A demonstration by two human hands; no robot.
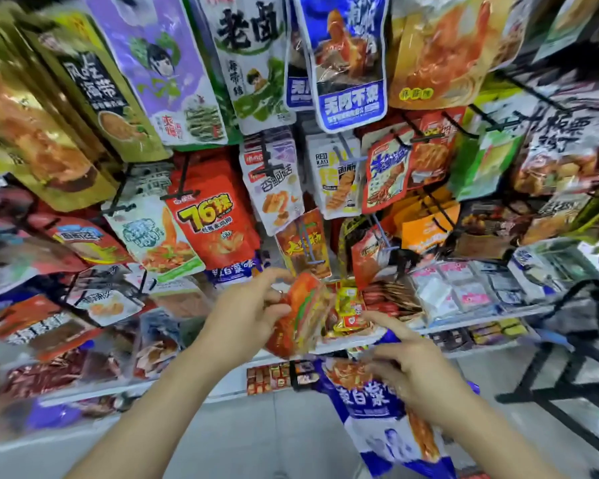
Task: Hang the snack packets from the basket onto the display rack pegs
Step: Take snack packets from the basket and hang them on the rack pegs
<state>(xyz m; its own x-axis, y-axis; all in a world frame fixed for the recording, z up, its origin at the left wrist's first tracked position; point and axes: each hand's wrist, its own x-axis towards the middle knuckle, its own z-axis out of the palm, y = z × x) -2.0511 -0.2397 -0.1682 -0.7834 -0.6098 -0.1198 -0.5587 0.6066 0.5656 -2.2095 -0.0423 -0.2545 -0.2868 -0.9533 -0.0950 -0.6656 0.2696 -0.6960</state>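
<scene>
Left hand (pixel 249 316) first: fingers and thumb curl tight round a bunch of orange-red packets (pixel 303 316), held upright with their tops leading, likely so the hang-holes meet a hook. Just above that grip juts a pale blue peg (pixel 310 243), fronting a row of similar orange packs, which looks like the target. Below and to the right of the grip, the right hand (pixel 415 371) spreads over a blue-and-white packet (pixel 374 402), index finger stretched forward. Blur hides whether it pinches the packet or only rests on it, so I cannot tell. Between the two hands sit yellow sachets (pixel 348 305) on the white shelf (pixel 464 326). Further out, full pegs crowd the rack. Far right stands a black frame (pixel 567 375); no basket shows plainly.
</scene>
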